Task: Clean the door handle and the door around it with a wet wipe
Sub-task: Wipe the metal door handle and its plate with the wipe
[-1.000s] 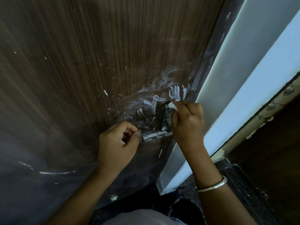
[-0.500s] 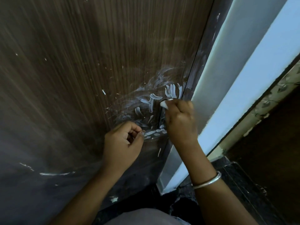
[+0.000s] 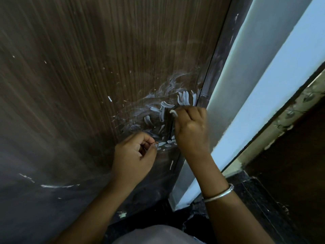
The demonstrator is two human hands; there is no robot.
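Observation:
The dark wood-grain door (image 3: 88, 85) has white smears and streaks around the door handle (image 3: 166, 143), a metal lever also smeared white. My left hand (image 3: 133, 155) is curled, with thumb and forefinger pinching the lever's free end. My right hand (image 3: 191, 127) is closed over the handle's base near the door edge and hides it. A small white bit of the wet wipe (image 3: 173, 111) sticks out above its fingers, against the door. A metal bangle (image 3: 219, 192) is on my right wrist.
The dark door frame (image 3: 216, 67) and a pale blue-white wall (image 3: 263, 85) run along the right of the door. Dark stone floor (image 3: 255, 199) lies below, with a patterned strip (image 3: 295, 106) and a dark opening at far right. White flecks mark the lower door.
My right hand with the wipe has shifted a little left over the handle's base, covering more of it. My left hand stays at the lever's end.

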